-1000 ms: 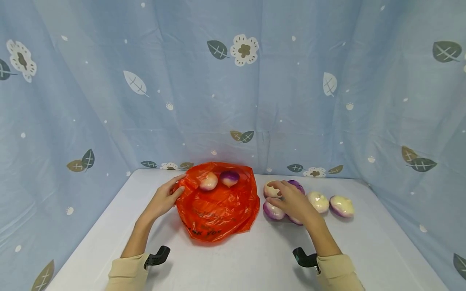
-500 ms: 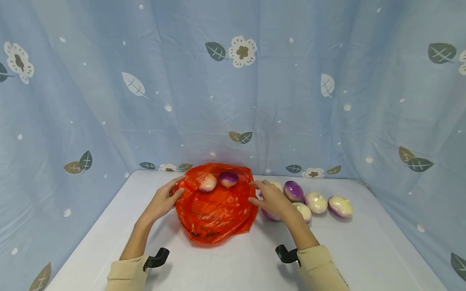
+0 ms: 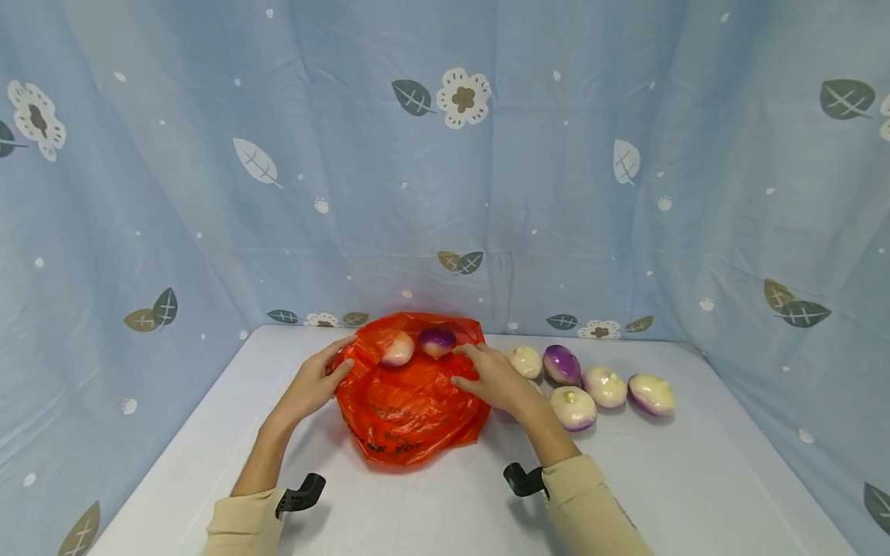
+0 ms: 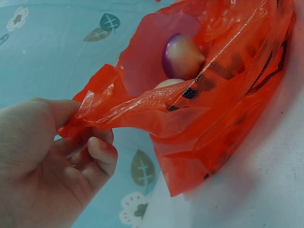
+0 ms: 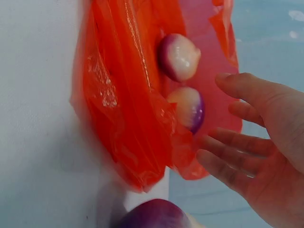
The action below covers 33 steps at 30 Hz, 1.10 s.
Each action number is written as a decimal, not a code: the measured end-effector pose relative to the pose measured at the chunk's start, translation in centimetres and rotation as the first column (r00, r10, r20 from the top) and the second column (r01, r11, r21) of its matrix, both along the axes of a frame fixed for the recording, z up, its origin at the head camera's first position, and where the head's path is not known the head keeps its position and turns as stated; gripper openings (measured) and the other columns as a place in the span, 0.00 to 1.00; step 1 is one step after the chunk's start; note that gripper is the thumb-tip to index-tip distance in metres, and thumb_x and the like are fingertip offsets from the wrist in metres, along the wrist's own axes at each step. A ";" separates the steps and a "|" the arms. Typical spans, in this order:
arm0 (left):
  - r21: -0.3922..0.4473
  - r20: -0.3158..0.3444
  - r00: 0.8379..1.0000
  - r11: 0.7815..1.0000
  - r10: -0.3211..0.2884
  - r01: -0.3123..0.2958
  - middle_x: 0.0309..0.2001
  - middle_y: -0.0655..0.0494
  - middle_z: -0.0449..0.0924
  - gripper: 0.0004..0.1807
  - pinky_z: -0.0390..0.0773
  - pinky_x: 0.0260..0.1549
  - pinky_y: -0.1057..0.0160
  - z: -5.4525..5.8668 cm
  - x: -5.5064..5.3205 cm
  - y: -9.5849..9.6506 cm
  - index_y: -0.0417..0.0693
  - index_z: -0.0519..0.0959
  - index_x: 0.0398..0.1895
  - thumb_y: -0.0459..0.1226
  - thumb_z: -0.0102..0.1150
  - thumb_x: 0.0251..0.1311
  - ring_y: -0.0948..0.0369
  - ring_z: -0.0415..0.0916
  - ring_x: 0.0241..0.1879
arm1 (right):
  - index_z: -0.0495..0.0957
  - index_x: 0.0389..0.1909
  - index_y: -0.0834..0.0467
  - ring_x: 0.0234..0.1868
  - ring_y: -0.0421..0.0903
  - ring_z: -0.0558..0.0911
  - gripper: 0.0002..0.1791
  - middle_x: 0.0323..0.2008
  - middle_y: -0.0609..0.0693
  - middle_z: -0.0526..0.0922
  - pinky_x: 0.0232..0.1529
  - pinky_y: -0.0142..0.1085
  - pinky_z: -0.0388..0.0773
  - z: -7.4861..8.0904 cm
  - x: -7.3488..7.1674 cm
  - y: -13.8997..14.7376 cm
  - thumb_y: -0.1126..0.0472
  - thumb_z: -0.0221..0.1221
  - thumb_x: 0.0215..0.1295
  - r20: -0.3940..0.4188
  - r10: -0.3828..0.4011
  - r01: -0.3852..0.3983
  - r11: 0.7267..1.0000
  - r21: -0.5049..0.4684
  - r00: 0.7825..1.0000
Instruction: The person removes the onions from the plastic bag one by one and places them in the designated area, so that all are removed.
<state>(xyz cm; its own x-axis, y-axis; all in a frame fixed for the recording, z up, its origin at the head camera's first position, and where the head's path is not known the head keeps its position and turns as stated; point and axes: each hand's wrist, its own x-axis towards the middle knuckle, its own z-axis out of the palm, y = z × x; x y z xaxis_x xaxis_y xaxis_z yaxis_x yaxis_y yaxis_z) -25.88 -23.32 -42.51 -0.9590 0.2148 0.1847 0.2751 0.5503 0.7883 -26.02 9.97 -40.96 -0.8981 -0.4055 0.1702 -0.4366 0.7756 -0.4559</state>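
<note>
A red plastic bag [image 3: 417, 409] lies on the table with its mouth spread. Two purple-and-white onions, a paler onion [image 3: 399, 349] and a darker onion [image 3: 436, 342], show inside it. My left hand [image 3: 314, 384] pinches the bag's left rim between thumb and fingers, as the left wrist view shows. Over the right side of the bag's mouth reaches my right hand [image 3: 495, 376], fingers spread and nothing in them. In the right wrist view that hand [image 5: 266, 142] is beside the two bagged onions, apart from them.
Several loose onions lie right of the bag, among them a purple onion [image 3: 562, 364], a white-topped onion [image 3: 573, 408] and the rightmost onion [image 3: 651, 394]. One is partly hidden behind my right forearm. A blue patterned curtain [image 3: 375, 193] hangs behind the white table [image 3: 431, 510].
My right hand has moved left from above the loose onions to the bag's mouth, with nothing in it. My left hand keeps its hold on the bag's rim.
</note>
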 end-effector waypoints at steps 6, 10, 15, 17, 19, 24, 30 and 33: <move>0.004 0.004 1.000 1.000 0.001 -0.001 0.53 0.40 0.78 0.27 0.83 0.30 0.68 0.1 0.1 0.0 0.52 0.64 0.73 0.41 0.52 0.71 0.58 0.78 0.34 | 0.70 0.65 0.55 0.64 0.56 0.75 0.32 0.63 0.57 0.76 0.67 0.52 0.72 -0.5 -0.5 -0.8 0.48 0.65 0.63 -0.014 -0.015 0.016 0.999 0.030 1.000; 0.009 0.009 1.000 1.000 0.001 -0.001 0.54 0.39 0.78 0.27 0.83 0.30 0.68 0.1 0.2 0.0 0.53 0.64 0.73 0.40 0.52 0.71 0.58 0.78 0.35 | 0.70 0.65 0.56 0.64 0.57 0.75 0.32 0.62 0.57 0.77 0.67 0.52 0.71 -0.8 -0.6 -1.1 0.49 0.65 0.63 -0.003 -0.004 0.004 1.000 0.008 1.000; -0.004 -0.008 1.000 1.000 -0.001 0.001 0.51 0.41 0.78 0.27 0.82 0.29 0.67 0.0 0.2 0.0 0.53 0.64 0.72 0.41 0.51 0.72 0.57 0.76 0.32 | 0.70 0.64 0.57 0.63 0.59 0.75 0.32 0.62 0.58 0.76 0.66 0.53 0.72 -1.1 -1.3 -1.5 0.50 0.65 0.62 -0.023 0.014 -0.014 1.000 0.000 1.000; -0.005 -0.011 1.000 1.000 0.003 -0.003 0.51 0.41 0.79 0.27 0.82 0.29 0.68 0.0 0.2 0.1 0.53 0.65 0.72 0.41 0.52 0.72 0.57 0.76 0.33 | 0.70 0.65 0.57 0.63 0.58 0.75 0.32 0.63 0.59 0.76 0.66 0.53 0.72 -1.3 -1.8 -1.7 0.50 0.65 0.62 -0.027 0.012 -0.012 1.000 0.016 1.000; -0.005 -0.009 1.000 1.000 0.006 -0.006 0.50 0.42 0.79 0.27 0.82 0.29 0.68 0.0 0.2 0.0 0.53 0.65 0.72 0.41 0.52 0.72 0.57 0.76 0.33 | 0.69 0.65 0.57 0.64 0.58 0.75 0.33 0.63 0.58 0.75 0.66 0.53 0.72 -1.4 -2.2 -1.9 0.49 0.65 0.62 -0.025 0.009 -0.008 0.999 0.034 1.000; -0.002 -0.002 1.000 1.000 0.005 -0.005 0.48 0.42 0.79 0.27 0.81 0.28 0.67 0.0 0.1 0.0 0.54 0.65 0.72 0.40 0.52 0.71 0.57 0.75 0.31 | 0.67 0.67 0.56 0.65 0.59 0.73 0.35 0.65 0.59 0.73 0.68 0.53 0.69 -1.6 -2.9 -2.3 0.50 0.65 0.62 -0.011 0.011 -0.011 0.999 0.044 1.000; -0.017 -0.027 1.000 1.000 0.001 -0.001 0.50 0.43 0.79 0.27 0.80 0.29 0.68 0.1 0.1 0.1 0.53 0.65 0.72 0.40 0.53 0.71 0.57 0.75 0.32 | 0.62 0.72 0.57 0.64 0.60 0.72 0.40 0.67 0.64 0.67 0.68 0.53 0.69 -2.0 -3.4 -2.6 0.51 0.66 0.62 -0.017 -0.003 0.004 0.999 0.053 1.000; -0.033 -0.037 0.999 0.999 -0.002 0.000 0.51 0.43 0.78 0.27 0.79 0.30 0.68 0.1 0.0 0.1 0.53 0.65 0.72 0.39 0.53 0.71 0.57 0.75 0.34 | 0.61 0.72 0.57 0.64 0.59 0.72 0.41 0.66 0.63 0.67 0.68 0.51 0.70 -2.3 -3.8 -2.8 0.50 0.66 0.61 -0.033 -0.011 0.013 0.998 0.058 0.999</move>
<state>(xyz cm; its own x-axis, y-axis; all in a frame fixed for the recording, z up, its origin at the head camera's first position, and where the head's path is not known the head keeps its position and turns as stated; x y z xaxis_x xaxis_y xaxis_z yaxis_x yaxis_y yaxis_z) -25.90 -23.20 -42.37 -0.9514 0.2225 0.2131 0.3046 0.5758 0.7587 -29.78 7.16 -43.22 -0.8974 -0.4047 0.1760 -0.4409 0.8058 -0.3953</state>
